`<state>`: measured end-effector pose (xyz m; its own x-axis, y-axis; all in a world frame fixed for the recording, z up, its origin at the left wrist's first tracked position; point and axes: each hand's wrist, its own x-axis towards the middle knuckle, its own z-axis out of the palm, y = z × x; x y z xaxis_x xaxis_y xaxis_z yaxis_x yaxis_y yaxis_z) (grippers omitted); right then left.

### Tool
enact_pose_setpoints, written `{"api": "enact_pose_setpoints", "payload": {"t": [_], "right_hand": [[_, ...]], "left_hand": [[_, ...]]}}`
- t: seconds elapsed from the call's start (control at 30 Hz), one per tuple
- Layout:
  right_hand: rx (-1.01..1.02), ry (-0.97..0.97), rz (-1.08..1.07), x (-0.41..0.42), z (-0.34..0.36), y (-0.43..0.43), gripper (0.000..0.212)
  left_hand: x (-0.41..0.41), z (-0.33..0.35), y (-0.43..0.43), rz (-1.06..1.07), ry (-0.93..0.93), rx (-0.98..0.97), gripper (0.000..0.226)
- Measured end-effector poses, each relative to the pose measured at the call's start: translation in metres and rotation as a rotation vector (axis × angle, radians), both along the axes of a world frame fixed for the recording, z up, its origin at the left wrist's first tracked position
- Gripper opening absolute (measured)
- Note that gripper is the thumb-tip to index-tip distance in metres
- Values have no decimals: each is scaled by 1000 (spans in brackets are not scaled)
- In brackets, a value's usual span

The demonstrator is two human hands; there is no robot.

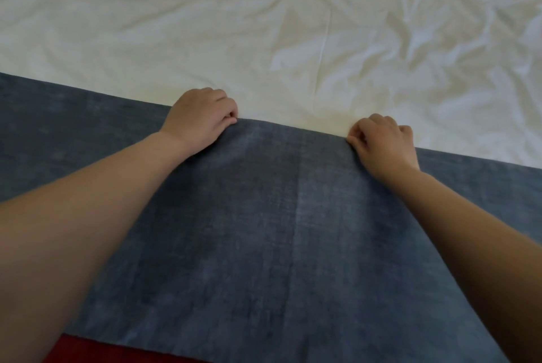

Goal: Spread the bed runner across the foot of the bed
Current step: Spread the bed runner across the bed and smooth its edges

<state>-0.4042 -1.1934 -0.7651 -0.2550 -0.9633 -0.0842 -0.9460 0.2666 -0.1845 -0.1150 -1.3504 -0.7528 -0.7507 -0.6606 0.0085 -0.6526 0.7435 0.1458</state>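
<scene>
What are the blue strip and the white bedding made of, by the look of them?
The bed runner looks like matte woven cloth, maybe denim-like or chenille: mottled blue-grey, visible weave, faint fold line. The white bedding looks like thin cotton or a blend: smooth, faintly sheened, heavily creased.

Nothing can be read: no writing, label, brand mark or number shows on the blue bed runner point(264, 230) or on the white sheet point(264, 25) beyond the hands.
</scene>
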Motion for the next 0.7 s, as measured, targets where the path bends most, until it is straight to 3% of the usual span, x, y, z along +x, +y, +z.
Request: {"api": "enact_pose_setpoints", "payload": {"t": [0.7], "right_hand": [[39, 96, -140, -21, 0, 32, 21]], "left_hand": [[47, -2, -22, 18, -103, -140, 13]]}}
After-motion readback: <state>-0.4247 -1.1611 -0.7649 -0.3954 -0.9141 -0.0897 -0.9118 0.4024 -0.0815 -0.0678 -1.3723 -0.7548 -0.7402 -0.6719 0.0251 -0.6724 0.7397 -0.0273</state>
